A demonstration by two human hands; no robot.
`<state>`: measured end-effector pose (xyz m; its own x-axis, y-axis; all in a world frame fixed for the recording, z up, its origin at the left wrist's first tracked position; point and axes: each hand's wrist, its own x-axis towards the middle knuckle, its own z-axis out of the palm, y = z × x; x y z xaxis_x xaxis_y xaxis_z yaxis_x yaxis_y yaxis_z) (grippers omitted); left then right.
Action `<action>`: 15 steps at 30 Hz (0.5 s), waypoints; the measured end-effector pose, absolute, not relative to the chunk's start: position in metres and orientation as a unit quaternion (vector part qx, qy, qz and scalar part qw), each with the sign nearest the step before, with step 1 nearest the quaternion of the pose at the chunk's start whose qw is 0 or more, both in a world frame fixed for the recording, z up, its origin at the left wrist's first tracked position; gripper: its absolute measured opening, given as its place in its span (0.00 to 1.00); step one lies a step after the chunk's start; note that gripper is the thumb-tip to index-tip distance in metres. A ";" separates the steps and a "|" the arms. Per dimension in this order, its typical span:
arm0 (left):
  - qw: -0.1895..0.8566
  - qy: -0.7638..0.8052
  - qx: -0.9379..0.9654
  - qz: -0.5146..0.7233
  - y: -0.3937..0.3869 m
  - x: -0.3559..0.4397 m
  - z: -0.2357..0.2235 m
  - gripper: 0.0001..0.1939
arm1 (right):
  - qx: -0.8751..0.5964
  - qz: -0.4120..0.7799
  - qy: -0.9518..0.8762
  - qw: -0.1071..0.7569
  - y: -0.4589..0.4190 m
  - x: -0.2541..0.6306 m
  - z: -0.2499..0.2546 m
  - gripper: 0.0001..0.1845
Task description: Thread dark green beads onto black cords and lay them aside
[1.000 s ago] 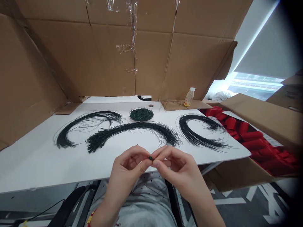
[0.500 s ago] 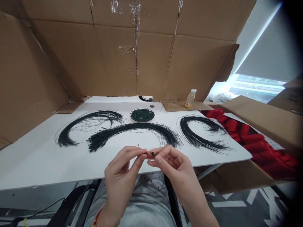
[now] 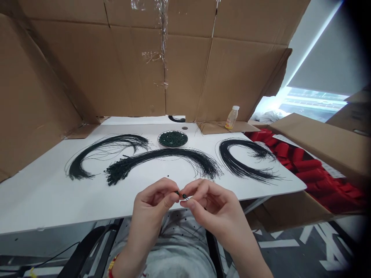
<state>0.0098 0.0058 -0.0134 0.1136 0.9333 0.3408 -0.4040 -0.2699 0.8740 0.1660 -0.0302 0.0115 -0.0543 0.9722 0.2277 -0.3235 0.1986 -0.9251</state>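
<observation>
Both hands meet just over the table's near edge. My left hand (image 3: 153, 200) is closed in a pinch on a small dark green bead (image 3: 177, 192) at its fingertips. My right hand (image 3: 217, 202) pinches a thin black cord, with a dark bead or knot (image 3: 184, 196) showing between thumb and forefinger. The fingertips of the two hands nearly touch. Beyond them lies a curved bundle of black cords (image 3: 171, 153), its left end thick with dark green clustered pieces (image 3: 117, 171). Behind this bundle, a shallow dish (image 3: 158, 141) holds many small dark green beads (image 3: 173, 138).
More black cord bundles lie at left (image 3: 82, 160) and right (image 3: 232, 164) on the white table (image 3: 58, 193). One loose dark bead (image 3: 168, 175) rests before my hands. A bottle (image 3: 232, 117) stands on cardboard at the back. Cardboard walls (image 3: 124, 69) surround the table; a box holds red rolls (image 3: 308, 170).
My left fingers have shifted slightly down, and the green bead at their tips now shows more clearly. My right hand keeps its pinch on the cord. The view has tilted a little.
</observation>
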 end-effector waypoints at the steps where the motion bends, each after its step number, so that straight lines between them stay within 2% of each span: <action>1: 0.548 0.258 0.509 0.612 0.006 0.010 -0.013 0.03 | -0.332 0.535 -0.489 0.603 -0.030 0.166 0.012 0.10; 4: 0.554 0.253 0.511 0.606 0.006 0.010 -0.013 0.01 | -0.327 0.523 -0.497 0.610 -0.030 0.166 0.012 0.10; 15: 0.504 0.270 0.535 0.622 0.003 0.012 -0.014 0.06 | -0.345 0.464 -0.517 0.631 -0.034 0.163 0.012 0.11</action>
